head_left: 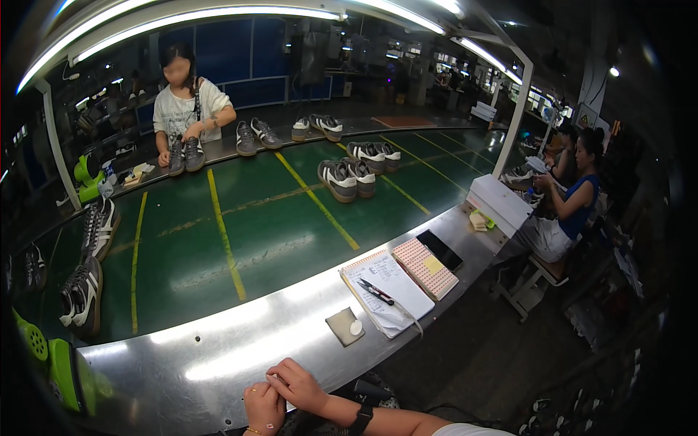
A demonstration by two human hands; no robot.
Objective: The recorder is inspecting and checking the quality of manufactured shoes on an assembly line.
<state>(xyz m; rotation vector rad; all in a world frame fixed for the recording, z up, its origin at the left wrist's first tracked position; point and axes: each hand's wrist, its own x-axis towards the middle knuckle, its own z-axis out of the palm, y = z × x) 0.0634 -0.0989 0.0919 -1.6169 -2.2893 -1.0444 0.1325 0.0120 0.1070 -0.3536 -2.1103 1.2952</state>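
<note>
My left hand [263, 407] and my right hand [297, 385] touch each other at the near edge of the metal table [247, 349]. The left one, with a ring and a thin bracelet, has its fingers curled down. Fingers of the right, above a black wristband, bend over the left fingertips. Whatever they hold, if anything, is hidden. To their right lies a small beige square pad [339, 330] bearing a white round piece [356, 328]. Beyond it is an open notebook [389, 291], with black thread snips [376, 291] on its page.
Dark sneakers with pale stripes [337, 182] stand on the green conveyor belt [269, 247]. Beside the notebook lie a patterned notebook [425, 269] and a dark phone [440, 251]. A white box [500, 203] stands right. Across, a person [190, 116] handles sneakers. Green devices [65, 374] border the left.
</note>
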